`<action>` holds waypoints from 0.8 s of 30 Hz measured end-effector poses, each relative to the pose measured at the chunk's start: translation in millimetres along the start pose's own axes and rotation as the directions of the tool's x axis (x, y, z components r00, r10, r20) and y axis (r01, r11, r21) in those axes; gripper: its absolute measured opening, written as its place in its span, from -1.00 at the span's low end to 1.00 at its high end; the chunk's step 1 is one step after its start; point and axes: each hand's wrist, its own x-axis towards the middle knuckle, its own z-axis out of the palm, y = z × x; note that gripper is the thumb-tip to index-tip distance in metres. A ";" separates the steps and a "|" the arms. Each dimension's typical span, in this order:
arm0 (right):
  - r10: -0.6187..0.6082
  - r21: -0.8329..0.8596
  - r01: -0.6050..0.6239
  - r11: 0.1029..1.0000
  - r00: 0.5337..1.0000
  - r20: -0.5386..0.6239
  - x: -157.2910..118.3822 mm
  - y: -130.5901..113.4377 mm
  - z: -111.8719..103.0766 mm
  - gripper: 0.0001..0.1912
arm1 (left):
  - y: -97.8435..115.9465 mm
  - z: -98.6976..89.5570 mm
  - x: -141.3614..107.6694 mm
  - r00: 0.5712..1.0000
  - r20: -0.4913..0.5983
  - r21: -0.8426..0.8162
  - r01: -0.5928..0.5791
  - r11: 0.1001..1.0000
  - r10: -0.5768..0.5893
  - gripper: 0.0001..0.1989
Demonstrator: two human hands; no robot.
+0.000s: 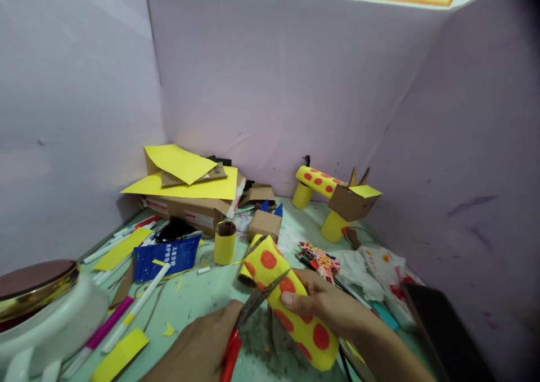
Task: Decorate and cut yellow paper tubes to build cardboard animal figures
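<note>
Head view: two hands worked near centre, one tool, one held piece. Left hand (202,334) was clamped on one pair of red-handled scissors (244,326), blades against the spotted tube. Right hand (323,297) was closed around that one spotted tube (295,309), yellow with red dots, tilted, near centre. One plain yellow tube (247,274) lay partly hidden just behind it; one short yellow tube (225,247) stood upright farther left. Beyond: one small cardboard box (264,225), two blue points on top. Far right: one spotted figure (323,180), two yellow legs showing, one box head, two upright horns. Far left: two large yellow sheets (181,165) over a brown carton (185,210). Left: one blue packet (166,258). Near left: one white jar (63,320). Near right: one dark flat object (447,331).
</note>
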 end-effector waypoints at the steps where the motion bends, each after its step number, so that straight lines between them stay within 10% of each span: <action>1: 0.005 0.003 -0.005 1.000 1.000 -0.003 -0.3 0.4 -0.1 -0.67 | 0.9 -1.7 -1.0 1.000 0.012 -0.004 -0.007 1.000 0.007 -0.68; 24: 0.084 0.016 -0.084 0.996 0.996 -0.019 -3.9 -6.4 3.8 -0.61 | -6.3 -4.4 1.1 1.000 0.007 -0.096 -0.020 0.995 0.020 -0.68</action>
